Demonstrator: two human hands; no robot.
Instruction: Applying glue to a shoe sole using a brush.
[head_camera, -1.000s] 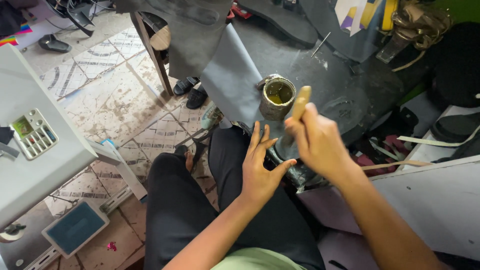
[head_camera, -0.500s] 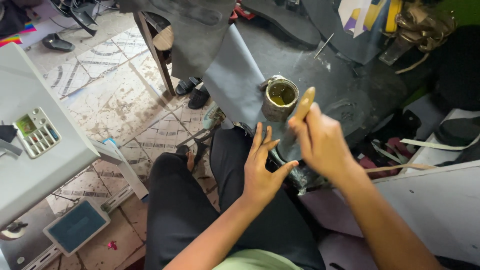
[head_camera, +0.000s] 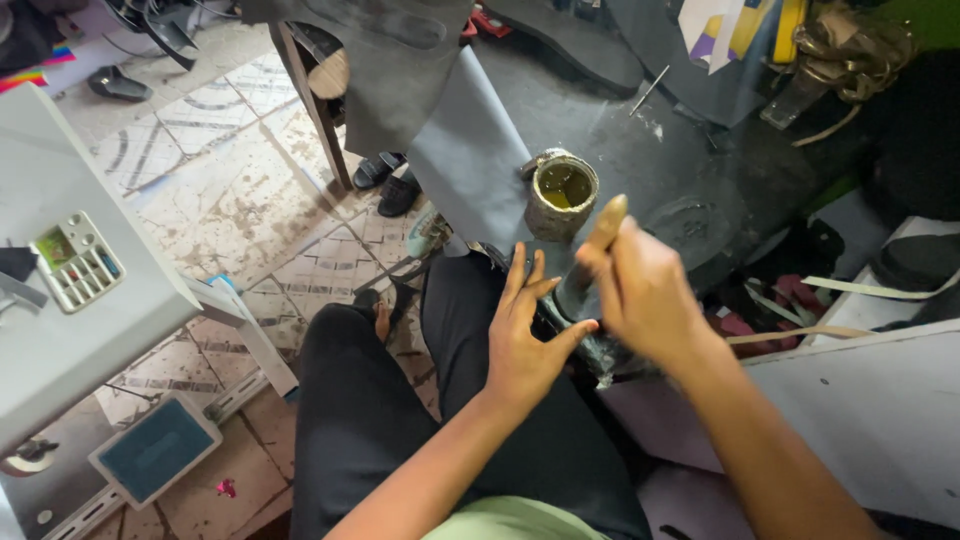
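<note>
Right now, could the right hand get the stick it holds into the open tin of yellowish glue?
Probably yes. The right hand holds the stick just beside the open tin, lid off, with nothing between them. The left hand rests lower, on the dark piece, out of the path.

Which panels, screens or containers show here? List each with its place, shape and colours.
Control panel: on the grey machine at left, small rectangle, green display, coloured buttons.
Pedal pad: on the floor, lower left, white frame, teal face.
Tin: on the dark bench beyond the right hand, round, crusted, yellowish liquid.
</note>
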